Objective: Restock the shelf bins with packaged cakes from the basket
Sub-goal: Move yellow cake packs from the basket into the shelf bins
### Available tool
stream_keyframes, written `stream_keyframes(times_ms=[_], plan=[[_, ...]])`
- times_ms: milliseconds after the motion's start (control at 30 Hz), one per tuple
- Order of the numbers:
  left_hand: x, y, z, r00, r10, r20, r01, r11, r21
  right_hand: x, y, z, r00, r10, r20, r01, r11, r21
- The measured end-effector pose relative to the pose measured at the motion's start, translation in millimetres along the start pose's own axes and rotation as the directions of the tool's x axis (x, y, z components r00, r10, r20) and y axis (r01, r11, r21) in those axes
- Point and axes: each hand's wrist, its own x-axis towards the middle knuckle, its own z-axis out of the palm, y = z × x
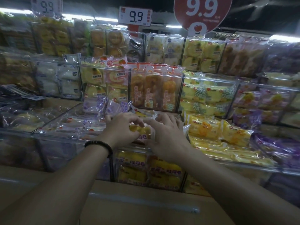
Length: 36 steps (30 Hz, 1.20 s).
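shelf [55, 103]: tiered | clear bins [155, 75]: side by side on tiers | packaged cakes [211, 132]: yellow, purple, white, filling bins

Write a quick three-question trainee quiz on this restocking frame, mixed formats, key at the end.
1. True or false: the left hand hangs idle at the person's side.
2. Which wrist wears the black bracelet? A) left B) right C) neither
3. Fill in: the white price tag at top centre reads ___.

Key
1. False: it pinches a yellow packaged cake, and the right hand touches the same pack.
2. A
3. 9.9
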Motion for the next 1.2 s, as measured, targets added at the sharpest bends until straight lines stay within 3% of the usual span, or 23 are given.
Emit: stream_keyframes(times_ms=[233,367,433,533,600,667,833,933,1000,1067,1133,1200], plan=[[-8.7,10.5,-6.6,0.985,0.099,-0.138,-0.105,0.994,-0.037,-89.6,20.8,-16.0,0.993,-0.014,-0.121,0.029,0.992,0.125],[-24.8,23.6,-1.0,0.9,0.256,-0.352,-0.278,0.96,-0.013,-144.1,37.5,-24.9,0.998,0.011,-0.067,0.001,0.982,0.187],[-53.4,48.6,12.9,0.865,0.327,-0.38,-0.37,0.928,-0.044,-166.3,48.4,-22.0,0.999,0.032,-0.026,-0.025,0.969,0.245],[-120.4,86.8,49.1,0.876,0.405,-0.263,-0.456,0.872,-0.179,-198.2,60.7,-5.8,0.995,0.086,0.048,-0.096,0.947,0.308],[-164.3,97.9,77.9,0.91,0.414,-0.023,-0.402,0.868,-0.292,-217.5,63.6,11.1,0.987,0.135,0.083,-0.156,0.929,0.335],[-199.6,95.9,110.4,0.889,0.376,0.259,-0.288,0.902,-0.322,-237.2,64.3,32.7,0.966,0.178,0.189,-0.236,0.905,0.354],[-246.2,75.1,174.8,0.687,0.157,0.71,-0.051,0.984,-0.168,-285.2,70.2,97.5,0.826,0.284,0.486,-0.473,0.82,0.324],[-263.1,47.5,204.8,0.457,-0.036,0.889,-0.021,0.998,0.051,-337.1,78.1,153.1,0.711,0.378,0.593,-0.608,0.754,0.248],[-270.2,32.6,215.0,0.224,-0.155,0.962,-0.05,0.984,0.17,-376.7,83.8,190.3,0.573,0.468,0.673,-0.71,0.693,0.123],[-271.9,26.5,216.2,0.039,-0.267,0.963,0.031,0.964,0.265,-402.1,85.8,216.1,0.404,0.433,0.806,-0.7,0.714,-0.032],[-270.4,24.6,218.0,-0.042,-0.319,0.947,0.077,0.944,0.321,-410.6,84.5,231.4,0.227,0.337,0.914,-0.664,0.74,-0.108],[-268.7,24.2,225.1,-0.028,-0.304,0.952,0.061,0.95,0.305,-406.2,82.7,242.0,0.11,0.295,0.949,-0.622,0.765,-0.166]])
